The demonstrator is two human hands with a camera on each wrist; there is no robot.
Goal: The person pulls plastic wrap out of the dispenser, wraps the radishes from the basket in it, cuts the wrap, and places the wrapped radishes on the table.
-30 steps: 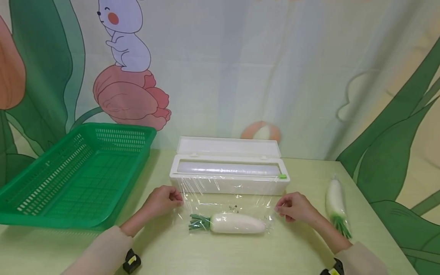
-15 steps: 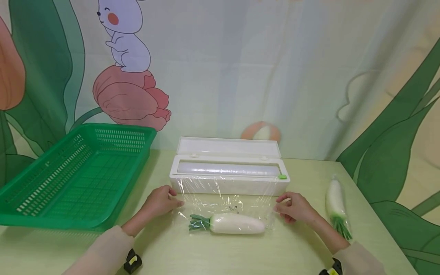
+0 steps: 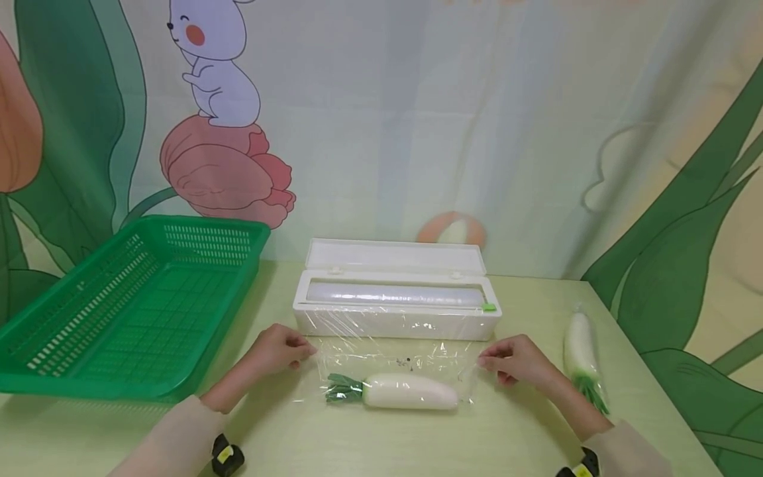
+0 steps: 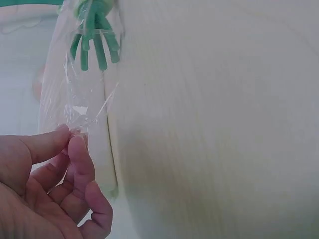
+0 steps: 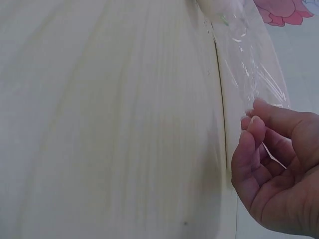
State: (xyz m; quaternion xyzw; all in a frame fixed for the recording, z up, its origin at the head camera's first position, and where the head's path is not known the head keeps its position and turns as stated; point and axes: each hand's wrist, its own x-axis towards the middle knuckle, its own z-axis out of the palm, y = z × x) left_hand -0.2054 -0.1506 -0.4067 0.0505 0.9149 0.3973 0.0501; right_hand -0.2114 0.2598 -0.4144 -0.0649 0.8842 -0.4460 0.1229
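Observation:
In the head view, a white radish (image 3: 411,391) with green stalks lies crosswise under clear plastic wrap (image 3: 369,354). The wrap runs forward from a roll (image 3: 393,293) in a white dispenser box (image 3: 490,326), whose lid is up. My left hand (image 3: 279,349) pinches the wrap's left corner between thumb and forefinger. At the opposite corner, my right hand (image 3: 518,361) pinches the wrap the same way. The left wrist view shows bunched film at the thumb tip beside the green stalks (image 4: 97,45). Film also gathers at the right fingertips (image 5: 254,107).
A green slatted basket (image 3: 155,324) stands on the left of the table (image 3: 381,444). Another white radish (image 3: 580,341), in clear film, lies near the table's right edge. A green cutter tab (image 3: 489,307) sits at the dispenser's right end. Behind hangs a printed curtain (image 3: 369,132).
The wrap between my hands looks flatter and tauter over the radish, with its glints shifted. My left fingers have adjusted their pinch slightly; my right hand has barely moved.

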